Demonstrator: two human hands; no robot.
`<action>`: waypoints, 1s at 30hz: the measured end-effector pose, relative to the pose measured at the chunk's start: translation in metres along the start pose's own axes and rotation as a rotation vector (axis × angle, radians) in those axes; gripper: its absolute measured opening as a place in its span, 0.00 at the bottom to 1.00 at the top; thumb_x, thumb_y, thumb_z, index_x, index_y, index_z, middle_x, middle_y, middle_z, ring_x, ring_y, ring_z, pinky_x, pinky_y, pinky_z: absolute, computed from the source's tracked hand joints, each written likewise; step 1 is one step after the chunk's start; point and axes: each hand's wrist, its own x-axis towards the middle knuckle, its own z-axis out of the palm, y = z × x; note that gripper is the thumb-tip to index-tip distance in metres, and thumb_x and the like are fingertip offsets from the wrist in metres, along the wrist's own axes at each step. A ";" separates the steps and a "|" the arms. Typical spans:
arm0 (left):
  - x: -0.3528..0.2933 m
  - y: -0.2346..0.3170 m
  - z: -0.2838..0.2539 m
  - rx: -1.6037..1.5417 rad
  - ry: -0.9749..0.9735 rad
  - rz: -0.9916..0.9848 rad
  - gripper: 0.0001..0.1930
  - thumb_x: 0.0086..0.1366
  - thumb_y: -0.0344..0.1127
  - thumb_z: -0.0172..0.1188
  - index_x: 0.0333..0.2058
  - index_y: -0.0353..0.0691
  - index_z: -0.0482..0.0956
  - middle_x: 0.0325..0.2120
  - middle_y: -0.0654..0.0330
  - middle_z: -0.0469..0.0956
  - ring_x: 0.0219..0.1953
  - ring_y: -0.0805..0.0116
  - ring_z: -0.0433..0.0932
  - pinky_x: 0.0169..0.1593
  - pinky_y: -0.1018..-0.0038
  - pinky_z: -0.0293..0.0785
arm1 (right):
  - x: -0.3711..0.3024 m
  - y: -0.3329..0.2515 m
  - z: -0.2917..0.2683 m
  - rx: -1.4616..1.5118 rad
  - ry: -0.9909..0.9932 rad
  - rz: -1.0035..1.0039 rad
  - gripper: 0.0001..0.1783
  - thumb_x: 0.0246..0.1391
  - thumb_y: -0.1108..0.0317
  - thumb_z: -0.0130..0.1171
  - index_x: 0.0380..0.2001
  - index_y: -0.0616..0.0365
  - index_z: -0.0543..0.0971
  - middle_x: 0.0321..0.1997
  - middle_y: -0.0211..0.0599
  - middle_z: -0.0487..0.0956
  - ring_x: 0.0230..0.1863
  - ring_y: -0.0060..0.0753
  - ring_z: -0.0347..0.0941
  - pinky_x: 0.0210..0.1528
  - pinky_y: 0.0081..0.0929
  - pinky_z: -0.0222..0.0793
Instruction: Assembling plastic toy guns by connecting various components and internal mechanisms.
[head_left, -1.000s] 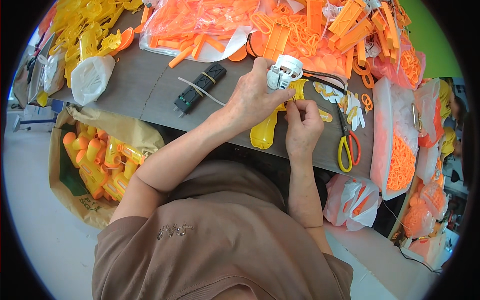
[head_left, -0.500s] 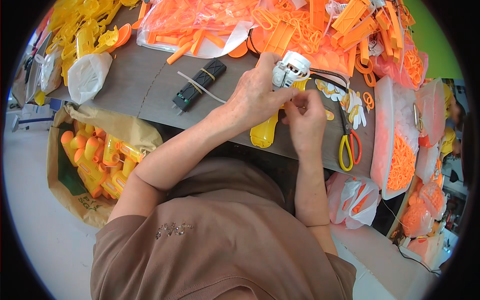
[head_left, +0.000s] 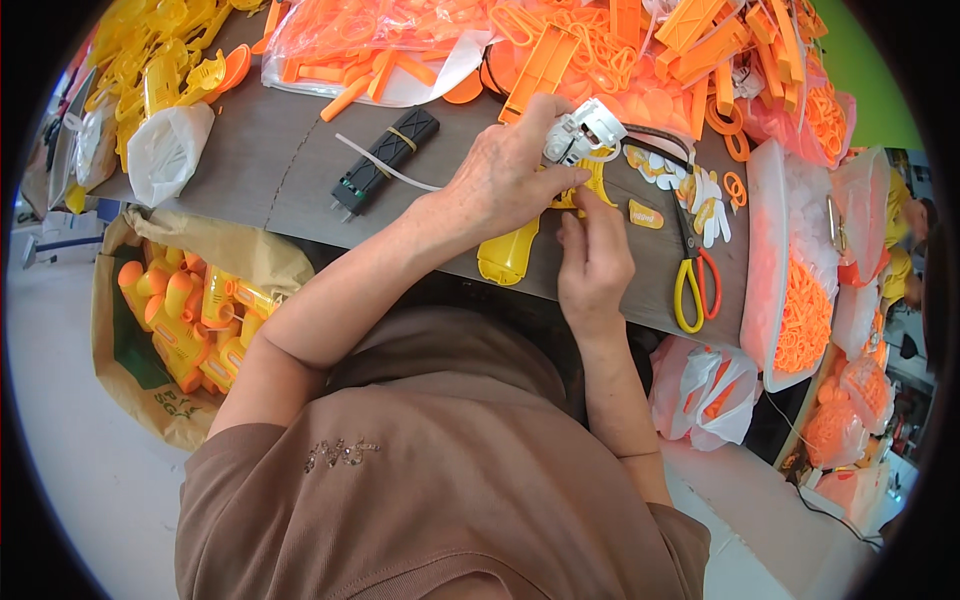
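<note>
My left hand (head_left: 505, 180) is closed around a white plastic mechanism (head_left: 588, 132) with a round rim, raised over the front of the table. Close below it is my right hand (head_left: 597, 250), its fingers curled, with the index finger reaching up near the mechanism's underside. Whatever those fingers grip, if anything, is too small or hidden to make out. Under both hands lies a yellow plastic shell (head_left: 508, 252) at the table's front edge. More yellow plastic (head_left: 596, 180) shows behind the right fingertips, and I cannot tell if the two are one piece.
A black box with a rubber band (head_left: 388, 160) lies left of my hands. Scissors (head_left: 692, 292) and small white pieces (head_left: 712, 215) lie to the right. Orange parts (head_left: 380, 75) are heaped at the back. A paper bag (head_left: 270, 262) stands lower left, a plastic bin (head_left: 762, 260) at right.
My right hand has come down slightly, and its pinch has loosened into a curl. The left hand still holds the white mechanism. A small oval label to the right is now more exposed.
</note>
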 end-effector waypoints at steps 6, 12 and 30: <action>-0.001 -0.008 0.003 0.041 0.022 0.079 0.25 0.55 0.34 0.65 0.48 0.38 0.63 0.30 0.51 0.79 0.31 0.56 0.81 0.32 0.68 0.75 | 0.001 -0.006 0.003 -0.119 -0.061 -0.082 0.19 0.46 0.87 0.51 0.45 0.71 0.74 0.42 0.51 0.72 0.43 0.50 0.73 0.44 0.33 0.71; 0.000 -0.010 -0.002 0.100 0.005 0.097 0.26 0.54 0.36 0.65 0.48 0.38 0.63 0.28 0.47 0.78 0.33 0.46 0.78 0.35 0.59 0.73 | 0.011 -0.001 -0.011 0.142 -0.208 0.055 0.19 0.50 0.82 0.50 0.49 0.69 0.73 0.44 0.46 0.73 0.41 0.38 0.73 0.41 0.25 0.70; -0.075 0.042 -0.031 0.004 -0.394 0.119 0.19 0.55 0.29 0.60 0.45 0.38 0.68 0.26 0.51 0.74 0.31 0.48 0.76 0.34 0.59 0.73 | 0.059 0.020 -0.014 1.030 -0.056 0.401 0.20 0.56 0.74 0.53 0.52 0.63 0.66 0.44 0.35 0.74 0.42 0.24 0.72 0.44 0.24 0.70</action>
